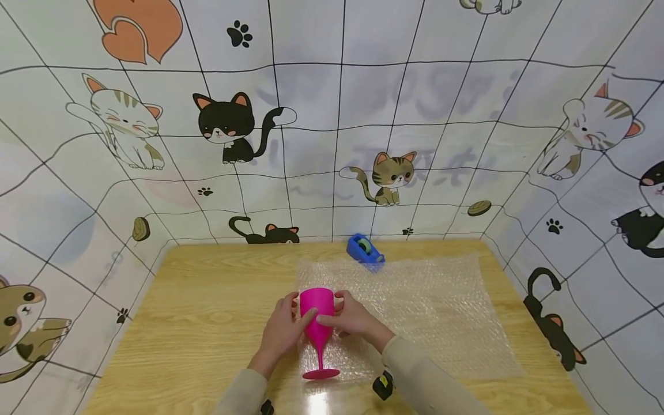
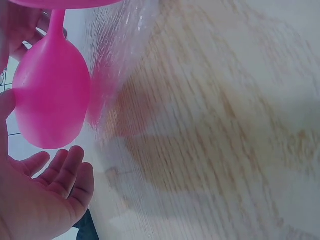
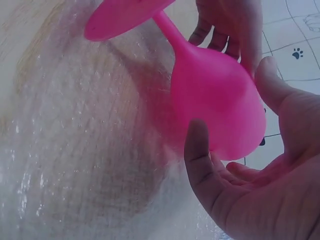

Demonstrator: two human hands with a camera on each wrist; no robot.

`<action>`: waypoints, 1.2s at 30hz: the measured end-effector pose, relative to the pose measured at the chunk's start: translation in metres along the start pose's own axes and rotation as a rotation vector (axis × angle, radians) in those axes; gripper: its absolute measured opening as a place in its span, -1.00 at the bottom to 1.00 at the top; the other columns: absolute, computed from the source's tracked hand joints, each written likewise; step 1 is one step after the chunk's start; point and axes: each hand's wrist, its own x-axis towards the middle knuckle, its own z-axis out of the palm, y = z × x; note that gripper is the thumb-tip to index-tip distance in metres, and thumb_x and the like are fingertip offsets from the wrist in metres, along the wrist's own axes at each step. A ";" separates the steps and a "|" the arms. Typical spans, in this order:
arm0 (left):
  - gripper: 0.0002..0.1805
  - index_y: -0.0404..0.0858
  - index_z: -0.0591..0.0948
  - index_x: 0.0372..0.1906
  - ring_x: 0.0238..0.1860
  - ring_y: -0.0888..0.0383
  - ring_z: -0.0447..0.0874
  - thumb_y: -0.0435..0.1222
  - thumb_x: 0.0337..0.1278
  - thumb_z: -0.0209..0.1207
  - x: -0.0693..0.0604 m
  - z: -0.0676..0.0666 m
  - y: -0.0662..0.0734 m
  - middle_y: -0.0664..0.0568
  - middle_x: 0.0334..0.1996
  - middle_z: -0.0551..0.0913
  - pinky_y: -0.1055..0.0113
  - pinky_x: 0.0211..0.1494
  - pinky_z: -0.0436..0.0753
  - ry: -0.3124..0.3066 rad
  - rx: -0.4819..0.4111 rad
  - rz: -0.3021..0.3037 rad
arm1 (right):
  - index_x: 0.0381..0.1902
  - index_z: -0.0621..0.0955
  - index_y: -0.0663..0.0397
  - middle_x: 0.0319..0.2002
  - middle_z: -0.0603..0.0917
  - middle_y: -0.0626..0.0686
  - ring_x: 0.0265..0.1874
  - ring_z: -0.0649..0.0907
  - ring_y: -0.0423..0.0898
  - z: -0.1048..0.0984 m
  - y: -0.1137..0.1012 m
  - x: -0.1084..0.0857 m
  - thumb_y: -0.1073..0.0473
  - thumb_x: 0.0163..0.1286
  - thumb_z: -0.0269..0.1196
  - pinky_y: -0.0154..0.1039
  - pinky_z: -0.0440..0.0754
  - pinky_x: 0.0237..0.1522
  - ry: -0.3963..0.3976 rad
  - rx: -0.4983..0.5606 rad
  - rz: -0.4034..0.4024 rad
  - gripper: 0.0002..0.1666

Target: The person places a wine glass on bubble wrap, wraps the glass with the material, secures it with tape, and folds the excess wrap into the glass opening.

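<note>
A pink goblet is upright in the head view, its foot low over the bubble wrap; whether it touches is unclear. My left hand is at the left of the bowl, thumb across its front and fingers curved near the rim. From the other side my right hand holds the bowl, thumb on the front. In the left wrist view, the left hand's fingers curve beside the rim of the goblet. The right wrist view shows the right hand curved around the goblet.
A blue tape dispenser stands at the back, by the far edge of the bubble wrap. Wooden table surface lies left of the wrap. Cat-patterned sheeting rises behind the table and on both sides.
</note>
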 end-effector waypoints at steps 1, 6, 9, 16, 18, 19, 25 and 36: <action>-0.14 -0.21 0.34 0.36 -0.05 0.04 0.57 0.26 0.12 0.15 0.000 0.000 0.000 -0.10 0.06 0.54 0.08 -0.03 0.66 -0.005 -0.012 -0.001 | 0.38 0.18 0.22 0.08 0.54 0.22 -0.28 0.64 -0.03 0.000 0.001 0.000 -0.21 0.09 0.45 -0.07 0.73 -0.26 0.001 0.000 -0.005 0.12; -0.20 -0.26 0.36 0.34 -0.04 0.03 0.55 0.16 0.16 0.21 0.000 -0.003 0.003 -0.10 0.00 0.54 0.11 -0.03 0.65 -0.025 -0.078 0.010 | 0.37 0.18 0.24 0.07 0.56 0.24 -0.27 0.66 -0.04 0.002 0.004 0.003 -0.18 0.11 0.44 -0.07 0.73 -0.24 -0.003 0.013 -0.012 0.09; -0.22 -0.26 0.36 0.33 -0.06 0.04 0.54 0.13 0.15 0.23 0.000 -0.003 0.005 -0.10 -0.02 0.54 0.14 -0.06 0.64 -0.030 -0.092 0.010 | 0.37 0.18 0.24 0.06 0.56 0.24 -0.30 0.67 -0.04 0.002 0.007 0.005 -0.19 0.12 0.44 -0.09 0.73 -0.26 -0.010 0.028 -0.007 0.09; -0.18 -0.27 0.37 0.32 -0.07 0.06 0.53 0.19 0.13 0.22 0.003 -0.002 0.004 -0.08 -0.01 0.55 0.15 -0.06 0.64 -0.047 -0.092 0.011 | 0.36 0.19 0.23 0.04 0.57 0.24 -0.33 0.69 -0.02 0.001 0.007 0.007 -0.14 0.14 0.44 -0.11 0.74 -0.29 -0.027 0.070 0.021 0.04; -0.21 -0.25 0.38 0.32 -0.07 0.07 0.53 0.19 0.16 0.18 0.004 -0.003 0.003 -0.07 -0.01 0.55 0.15 -0.06 0.64 -0.048 -0.087 0.013 | 0.35 0.19 0.25 0.05 0.57 0.25 -0.32 0.69 -0.02 0.001 0.007 0.006 -0.14 0.13 0.44 -0.11 0.74 -0.28 -0.028 0.068 0.030 0.05; -0.26 -0.25 0.40 0.31 -0.07 0.07 0.54 0.17 0.20 0.16 0.004 -0.003 0.003 -0.08 -0.01 0.55 0.15 -0.05 0.64 -0.038 -0.086 0.013 | 0.35 0.19 0.25 0.06 0.57 0.24 -0.31 0.69 -0.02 0.001 0.007 0.006 -0.15 0.12 0.45 -0.11 0.74 -0.28 -0.026 0.062 0.036 0.06; -0.55 -0.40 0.50 0.18 -0.08 -0.04 0.64 -0.17 0.36 0.05 0.008 -0.013 -0.003 -0.17 -0.07 0.66 0.04 0.03 0.62 0.037 -0.075 -0.048 | 0.30 0.25 0.25 0.08 0.57 0.22 -0.28 0.66 0.01 0.001 0.004 0.004 -0.18 0.09 0.46 -0.10 0.72 -0.26 -0.030 0.048 0.065 0.03; -0.52 -0.60 0.47 0.14 -0.16 -0.03 0.54 -0.37 0.17 -0.01 0.009 -0.023 -0.007 -0.29 -0.09 0.61 0.22 -0.13 0.59 -0.071 -0.126 -0.147 | 0.29 0.26 0.23 0.07 0.58 0.19 -0.28 0.66 0.00 0.002 0.002 0.004 -0.19 0.09 0.45 -0.11 0.71 -0.25 -0.026 0.022 0.093 0.01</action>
